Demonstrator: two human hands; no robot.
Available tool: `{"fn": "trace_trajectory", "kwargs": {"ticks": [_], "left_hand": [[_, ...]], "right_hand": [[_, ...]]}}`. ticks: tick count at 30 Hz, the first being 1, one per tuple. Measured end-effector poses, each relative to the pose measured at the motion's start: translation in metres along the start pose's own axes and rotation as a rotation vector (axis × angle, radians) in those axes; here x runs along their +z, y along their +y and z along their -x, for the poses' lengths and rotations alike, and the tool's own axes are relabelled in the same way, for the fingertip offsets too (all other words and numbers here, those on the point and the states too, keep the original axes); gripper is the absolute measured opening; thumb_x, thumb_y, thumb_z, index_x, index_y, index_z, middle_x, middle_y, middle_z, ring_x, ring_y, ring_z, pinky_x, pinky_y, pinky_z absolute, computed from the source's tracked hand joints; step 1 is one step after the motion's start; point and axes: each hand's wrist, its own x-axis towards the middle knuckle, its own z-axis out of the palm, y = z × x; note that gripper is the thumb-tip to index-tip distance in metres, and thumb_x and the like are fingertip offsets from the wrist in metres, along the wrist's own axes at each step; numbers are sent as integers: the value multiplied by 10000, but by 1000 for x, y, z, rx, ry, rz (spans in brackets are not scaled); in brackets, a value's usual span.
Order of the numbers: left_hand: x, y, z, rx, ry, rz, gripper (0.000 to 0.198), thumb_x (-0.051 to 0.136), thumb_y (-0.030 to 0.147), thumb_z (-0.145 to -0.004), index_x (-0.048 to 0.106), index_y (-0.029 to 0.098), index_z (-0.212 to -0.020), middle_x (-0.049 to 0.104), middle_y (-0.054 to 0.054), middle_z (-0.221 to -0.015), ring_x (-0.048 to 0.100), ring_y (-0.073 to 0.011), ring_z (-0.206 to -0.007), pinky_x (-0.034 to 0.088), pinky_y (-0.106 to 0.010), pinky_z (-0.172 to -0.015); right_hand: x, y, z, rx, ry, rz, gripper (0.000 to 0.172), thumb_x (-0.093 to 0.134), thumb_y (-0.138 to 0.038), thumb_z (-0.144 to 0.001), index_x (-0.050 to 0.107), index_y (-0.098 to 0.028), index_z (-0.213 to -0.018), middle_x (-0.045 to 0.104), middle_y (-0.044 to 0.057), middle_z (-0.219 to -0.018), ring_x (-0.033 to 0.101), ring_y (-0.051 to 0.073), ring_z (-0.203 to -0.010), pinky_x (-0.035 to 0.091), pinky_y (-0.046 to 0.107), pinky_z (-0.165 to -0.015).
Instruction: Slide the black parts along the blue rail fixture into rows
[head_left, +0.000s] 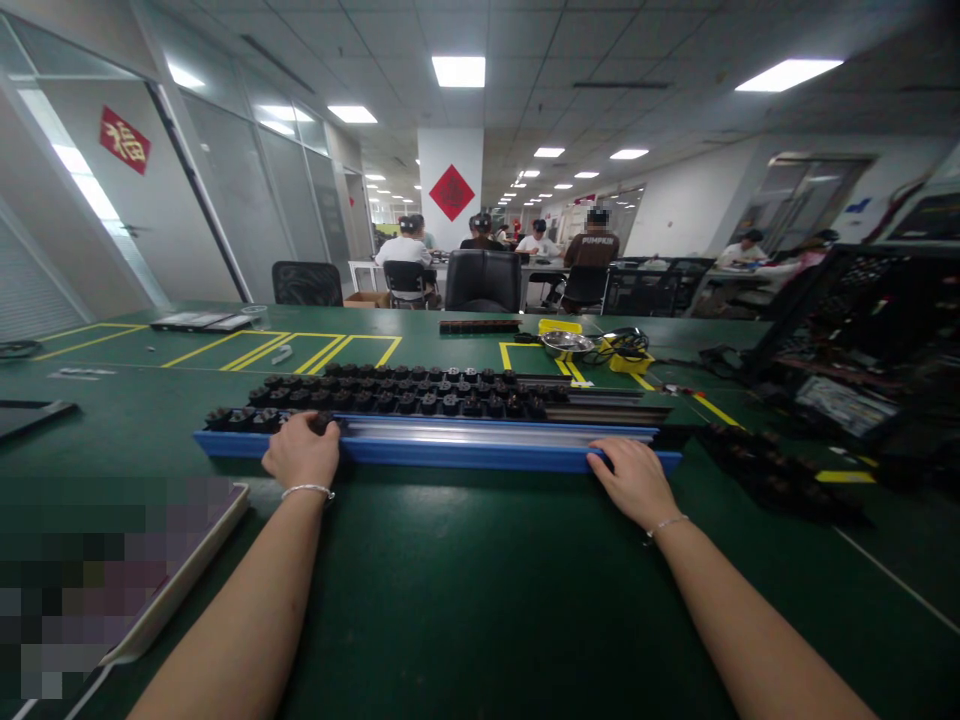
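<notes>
Long blue rail (465, 456), lying crosswise (silvery inside), black pieces (256, 420) at its left end

Counted two bare hands (636, 480), two silver-coloured bracelets (308, 489), one blue channel (465, 453), at least three black modules (241, 419) in it beyond the left hand (302, 452), one metal bowl (568, 342), one green table (450, 590), one red diamond-shaped pillar sign (452, 193), one red door sign (125, 141).

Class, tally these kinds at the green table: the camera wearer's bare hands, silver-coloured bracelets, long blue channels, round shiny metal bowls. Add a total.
Bare hands: 2 (left hand, right hand)
Silver-coloured bracelets: 2
Long blue channel: 1
Round shiny metal bowl: 1
Total: 6
</notes>
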Motion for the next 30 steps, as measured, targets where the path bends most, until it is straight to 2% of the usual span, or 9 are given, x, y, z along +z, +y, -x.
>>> {"fn": "trace_trajectory", "kwargs": {"ticks": [11,30], "left_hand": [[0,5,4,-2,-2,78,344,515,398,-774,589,211,-1053,619,-89,-1148,540,-255,-1092,328,-425,-962],[10,4,4,36,-15,69,324,520,424,-756,597,226,-1000,640,-81,-1106,556,-256,-1055,278,-450,-982]], "right_hand": [[2,1,-1,-13,6,16,381,376,-439,-880,644,-193,-995,666,62,-1038,559,229,-1000,368,389,-895],[0,0,0,-12,22,11,385,369,-440,-878,650,-201,-991,668,67,-1025,567,229,-977,371,389,-875]]}}
